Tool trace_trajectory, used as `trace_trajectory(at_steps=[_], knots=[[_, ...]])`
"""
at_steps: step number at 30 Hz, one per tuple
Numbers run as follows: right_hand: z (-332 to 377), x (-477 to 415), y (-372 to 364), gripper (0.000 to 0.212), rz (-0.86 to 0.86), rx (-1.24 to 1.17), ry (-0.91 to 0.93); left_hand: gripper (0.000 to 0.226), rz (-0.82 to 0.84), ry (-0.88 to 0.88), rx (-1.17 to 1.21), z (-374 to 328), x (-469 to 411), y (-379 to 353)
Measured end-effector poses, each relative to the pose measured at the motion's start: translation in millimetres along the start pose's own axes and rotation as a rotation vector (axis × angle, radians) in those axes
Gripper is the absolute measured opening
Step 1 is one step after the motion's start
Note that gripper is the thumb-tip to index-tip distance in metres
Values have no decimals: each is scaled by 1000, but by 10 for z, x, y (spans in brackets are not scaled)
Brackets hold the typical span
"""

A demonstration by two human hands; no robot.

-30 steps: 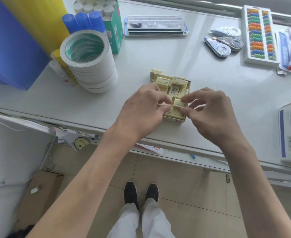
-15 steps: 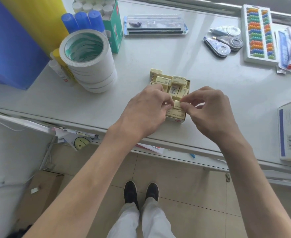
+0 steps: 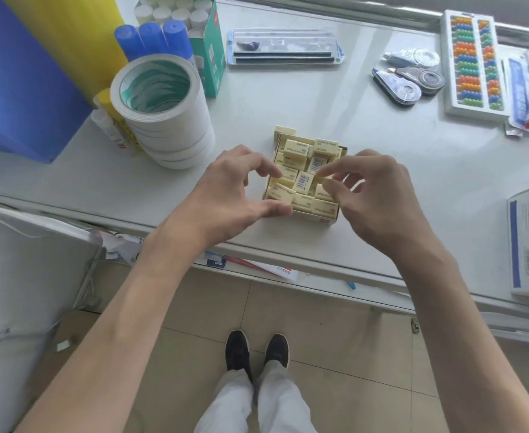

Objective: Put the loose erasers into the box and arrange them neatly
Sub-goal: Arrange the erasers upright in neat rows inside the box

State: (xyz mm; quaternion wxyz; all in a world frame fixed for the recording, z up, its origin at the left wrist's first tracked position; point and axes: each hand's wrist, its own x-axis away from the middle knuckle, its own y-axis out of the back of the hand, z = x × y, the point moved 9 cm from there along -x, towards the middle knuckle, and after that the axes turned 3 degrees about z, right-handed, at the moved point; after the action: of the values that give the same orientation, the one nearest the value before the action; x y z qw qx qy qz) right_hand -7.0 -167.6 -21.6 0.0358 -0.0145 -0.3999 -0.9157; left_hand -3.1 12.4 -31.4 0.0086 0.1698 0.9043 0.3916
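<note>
**A:** Where are the erasers, relative to the person?

**B:** Straight ahead on the white table [image 3: 288, 98], near its front edge. A small open box [image 3: 319, 218] sits between the two hands, packed with pale yellow erasers [image 3: 291, 151]. The front row lies flat and orderly; toward the middle and back they are jumbled, some tilted.

**A:** And the hands?

**B:** Both are empty and loosely spread, clamped on nothing. The left hand [image 3: 225, 195] is at the box's left side, thumb touching the front left corner, forefinger reaching over the left rows. The right hand [image 3: 372, 198] hovers over the right side, its fingertips [image 3: 322, 172] curled above the erasers there.

**A:** Which eraser looks like the next one to fix?

**B:** My guess is the barcode eraser [image 3: 304, 182] in the middle. It lies skewed, barcode face up, with its long axis running diagonally from near-left to far-right, out of line with the rows. It sits between the two sets of fingertips, slightly closer to the right ones.

**A:** Anything still outside the box?

**B:** One stray eraser [image 3: 285, 131] lies just beyond the far left corner, nearer the left hand.
</note>
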Motion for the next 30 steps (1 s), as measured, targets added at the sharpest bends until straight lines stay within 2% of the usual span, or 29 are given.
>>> trace_trajectory(at_steps=[6,11,17,21,27,30], knots=[[98,-126,-184,22,107,23,35,23,-70,-7,23,71,10,21],[154,-217,-170,19,178,119,50,19,-200,20,59,61,-86,100],[187,-250,-168,26,184,141,32,23,-182,32,28,80,-174,48],[188,-223,-203,24,162,142,33,31,-160,44,29,114,-142,13],[144,-264,-320,26,252,152,13,26,-183,75,64,144,-98,-3],[181,-252,-285,25,227,130,23,25,-189,80,77,135,-103,-1]])
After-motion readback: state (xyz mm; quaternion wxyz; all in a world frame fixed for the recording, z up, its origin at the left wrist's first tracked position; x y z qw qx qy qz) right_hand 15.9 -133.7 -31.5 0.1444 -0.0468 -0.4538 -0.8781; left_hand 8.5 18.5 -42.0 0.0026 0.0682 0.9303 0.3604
